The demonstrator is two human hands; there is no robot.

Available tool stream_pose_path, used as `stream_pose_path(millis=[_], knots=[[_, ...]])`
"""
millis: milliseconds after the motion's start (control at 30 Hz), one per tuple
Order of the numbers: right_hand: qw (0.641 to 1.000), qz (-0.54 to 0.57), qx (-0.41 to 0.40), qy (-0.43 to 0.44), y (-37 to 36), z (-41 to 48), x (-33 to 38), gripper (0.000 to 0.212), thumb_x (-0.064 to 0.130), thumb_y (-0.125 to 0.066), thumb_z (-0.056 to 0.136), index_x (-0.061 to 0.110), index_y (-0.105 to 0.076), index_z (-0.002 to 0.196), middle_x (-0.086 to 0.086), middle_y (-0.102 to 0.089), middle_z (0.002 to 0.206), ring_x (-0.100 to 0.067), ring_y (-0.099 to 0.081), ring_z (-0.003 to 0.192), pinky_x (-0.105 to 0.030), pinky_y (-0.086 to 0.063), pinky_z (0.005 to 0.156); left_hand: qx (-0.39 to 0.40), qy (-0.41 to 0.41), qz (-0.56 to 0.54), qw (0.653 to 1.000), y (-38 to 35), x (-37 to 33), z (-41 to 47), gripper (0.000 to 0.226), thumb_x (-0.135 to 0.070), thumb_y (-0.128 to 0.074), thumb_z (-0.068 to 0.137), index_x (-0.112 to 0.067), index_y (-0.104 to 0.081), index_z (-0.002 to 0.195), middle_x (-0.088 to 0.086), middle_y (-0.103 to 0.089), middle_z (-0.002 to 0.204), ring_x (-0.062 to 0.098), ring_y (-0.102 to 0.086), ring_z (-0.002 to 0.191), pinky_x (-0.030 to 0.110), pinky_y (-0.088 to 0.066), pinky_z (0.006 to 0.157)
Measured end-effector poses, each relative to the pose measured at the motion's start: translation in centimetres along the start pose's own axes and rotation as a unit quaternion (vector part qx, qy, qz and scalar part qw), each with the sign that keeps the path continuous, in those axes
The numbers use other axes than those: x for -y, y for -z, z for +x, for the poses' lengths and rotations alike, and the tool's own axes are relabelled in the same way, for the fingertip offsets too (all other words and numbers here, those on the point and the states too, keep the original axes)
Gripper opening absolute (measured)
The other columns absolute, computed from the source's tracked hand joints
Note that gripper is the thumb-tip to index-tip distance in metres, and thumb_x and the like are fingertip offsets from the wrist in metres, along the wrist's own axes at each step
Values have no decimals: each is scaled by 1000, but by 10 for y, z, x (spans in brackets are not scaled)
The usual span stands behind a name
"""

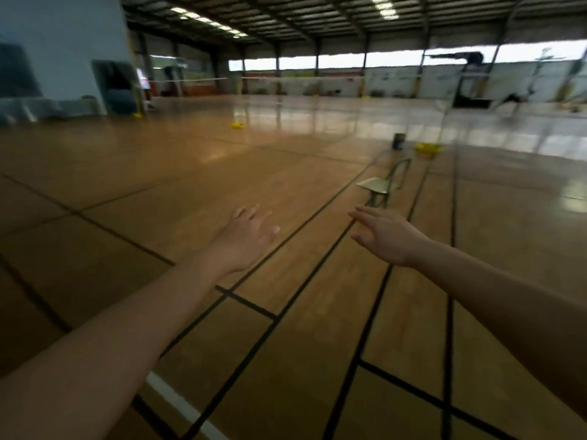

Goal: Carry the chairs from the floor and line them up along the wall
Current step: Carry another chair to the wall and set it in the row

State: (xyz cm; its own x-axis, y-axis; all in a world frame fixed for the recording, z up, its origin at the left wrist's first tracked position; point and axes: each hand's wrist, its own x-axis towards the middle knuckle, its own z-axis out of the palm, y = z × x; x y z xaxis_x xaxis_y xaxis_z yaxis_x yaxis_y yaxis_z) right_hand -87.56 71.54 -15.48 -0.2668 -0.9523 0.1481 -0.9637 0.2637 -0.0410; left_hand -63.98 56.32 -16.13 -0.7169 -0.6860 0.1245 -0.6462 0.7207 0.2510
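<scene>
A single metal-framed chair point(382, 184) with a pale seat stands on the wooden court floor, ahead and slightly to the right. Both my arms reach forward over the floor. My left hand point(246, 236) is held out with fingers straight and holds nothing. My right hand point(382, 236) is also spread, fingers pointing left, just below the chair in the picture but still well short of it. Along the pale wall point(63, 42) at far left stand blurred grey chairs point(47, 109).
A dark can point(398, 141) and yellow net bases point(428, 148) point(237, 125) sit on the floor beyond the chair. Badminton nets and posts cross the far court. Dark objects lean against the left wall. Black court lines run across the wide wooden floor.
</scene>
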Motion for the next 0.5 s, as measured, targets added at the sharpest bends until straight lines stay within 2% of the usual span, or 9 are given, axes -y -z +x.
stream_pose_path(millis=[133,233,367,500], knots=[[996,-21,-5,-87,12,-22,-96,56,47,-37,101,25,-27,152,1,-24,160,-20,-29,143,-35,-24,115,11,-93,-17,995,-36,-90,80,79,-68,-16,88,-21,-30,150,5,-21,159,23,-15,147,43,-17,119],[991,-22,5,-130,8,-31,-141,56,48,-37,101,26,-27,152,3,-24,160,-19,-27,144,-36,-25,115,33,-130,-49,990,-60,-144,115,61,-52,-30,99,-21,-28,151,3,-16,160,24,-10,148,41,-13,120],[987,-1,31,-161,-9,-30,-181,58,49,-36,101,26,-25,153,3,-22,160,-19,-24,145,-39,-24,117,58,-152,-54,985,-79,-188,156,59,-50,-29,100,-23,-24,153,1,-11,161,24,-7,148,42,-12,120],[983,20,46,-175,-32,-11,-203,58,49,-37,101,24,-26,153,2,-24,160,-18,-25,145,-38,-25,117,93,-165,-69,980,-98,-196,197,59,-50,-28,101,-22,-25,152,1,-12,161,25,-8,148,45,-14,119]])
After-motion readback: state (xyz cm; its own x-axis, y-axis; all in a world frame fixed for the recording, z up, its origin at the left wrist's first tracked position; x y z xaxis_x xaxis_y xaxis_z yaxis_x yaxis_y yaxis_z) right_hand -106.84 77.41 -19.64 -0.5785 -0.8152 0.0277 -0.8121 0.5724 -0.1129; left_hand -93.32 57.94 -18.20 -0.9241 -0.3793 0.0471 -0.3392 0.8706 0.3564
